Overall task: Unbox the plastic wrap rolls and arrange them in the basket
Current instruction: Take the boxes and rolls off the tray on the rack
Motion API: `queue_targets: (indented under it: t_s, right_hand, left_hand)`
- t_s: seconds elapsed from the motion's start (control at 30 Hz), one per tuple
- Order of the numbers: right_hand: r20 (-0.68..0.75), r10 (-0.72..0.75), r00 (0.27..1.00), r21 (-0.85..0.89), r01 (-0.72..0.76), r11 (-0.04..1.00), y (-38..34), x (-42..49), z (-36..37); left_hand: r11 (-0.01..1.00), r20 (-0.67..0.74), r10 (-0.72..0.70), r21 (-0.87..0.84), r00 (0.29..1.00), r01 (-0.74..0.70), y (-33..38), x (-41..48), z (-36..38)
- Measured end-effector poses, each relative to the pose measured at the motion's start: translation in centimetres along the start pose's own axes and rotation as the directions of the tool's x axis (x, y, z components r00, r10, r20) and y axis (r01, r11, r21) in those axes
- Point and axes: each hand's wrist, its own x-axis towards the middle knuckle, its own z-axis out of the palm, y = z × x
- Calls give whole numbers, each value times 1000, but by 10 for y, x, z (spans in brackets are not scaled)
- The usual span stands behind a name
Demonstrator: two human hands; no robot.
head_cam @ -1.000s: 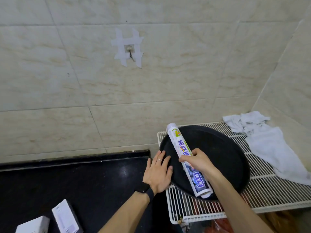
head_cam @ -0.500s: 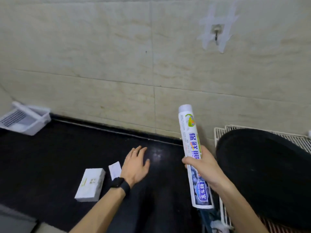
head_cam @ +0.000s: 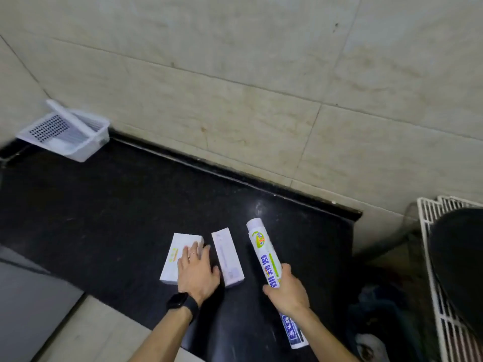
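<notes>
My right hand (head_cam: 286,291) grips a long plastic wrap roll (head_cam: 264,252) in a white, green and blue printed sleeve, held above the black counter (head_cam: 117,205) with its far end pointing away from me. My left hand (head_cam: 197,273), fingers spread, lies flat on a white box (head_cam: 176,253) on the counter. A second, narrower white box (head_cam: 226,256) lies just right of that hand. A white perforated plastic basket (head_cam: 75,137) sits tilted at the far left corner against the wall, with something pale inside.
A white wire rack (head_cam: 433,246) with a round black pan (head_cam: 460,262) on it stands at the right, beyond a dark gap past the counter's end. Tiled wall runs behind the counter. A grey surface and pale floor lie at lower left.
The view swung left from the rack to the counter. My right hand lifted the roll off the black pan and carried it left. My left hand moved onto the white box.
</notes>
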Motion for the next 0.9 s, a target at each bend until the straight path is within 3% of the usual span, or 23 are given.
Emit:
queue_targets:
  t_s: [0.23,0.43,0.67,0.73,0.83,0.9]
  right_hand:
    - [-107,1,994,-165,-19,986,-4,31,56]
    - [-160,22,987,-297,-70,952,-1,40,69]
    - [-74,89,993,-277,-106,955,-4,43,56]
    - [-139,25,990,-230,-57,972,-13,40,53]
    - [-264,-170,949,-160,131,978,-33,33,59]
    - [-265,-261,928,-131,234,963,-50,30,68]
  left_hand:
    - [990,50,-140,42,989,138,-45,26,6]
    - [997,25,-81,20,996,81,-66,29,17]
    - [994,0,-50,94,999,50,-67,27,29]
    - [993,11,-49,104,999,48,-69,28,30]
    - [994,-6,-46,100,999,46,-70,29,32]
    - [993,-23,-46,105,999,49,-71,29,34]
